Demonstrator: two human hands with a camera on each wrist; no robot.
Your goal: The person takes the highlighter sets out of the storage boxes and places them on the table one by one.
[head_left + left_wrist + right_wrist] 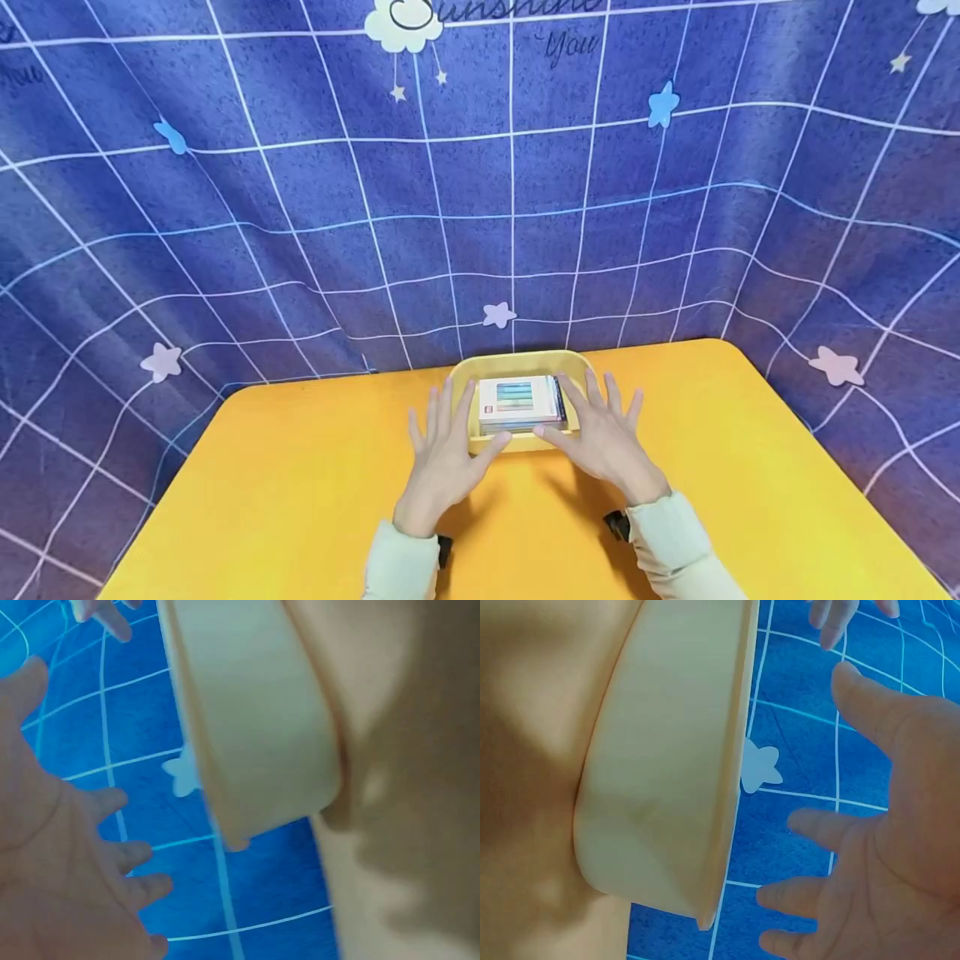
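A pale yellow plastic bin [517, 445] stands near the far edge of the table, and inside it lies a flat stack of white-topped booklets or cards [489, 395] with a teal picture on top; their exact kind is not clear. Over the bin's left side hovers my left hand [442, 462], fingers spread. My right hand [607, 437] mirrors it over the right side, fingers likewise apart. Both wrist views show a gap between the bin's outer wall [255, 712] and the palms, and neither hand holds anything.
The bin rests on an orange-yellow table [315, 483] with rounded far corners. Behind and beside it hangs a blue curtain [300, 192] with white grid lines and stars. Dark wrist straps [617, 525] sit at the pale sleeves [678, 537].
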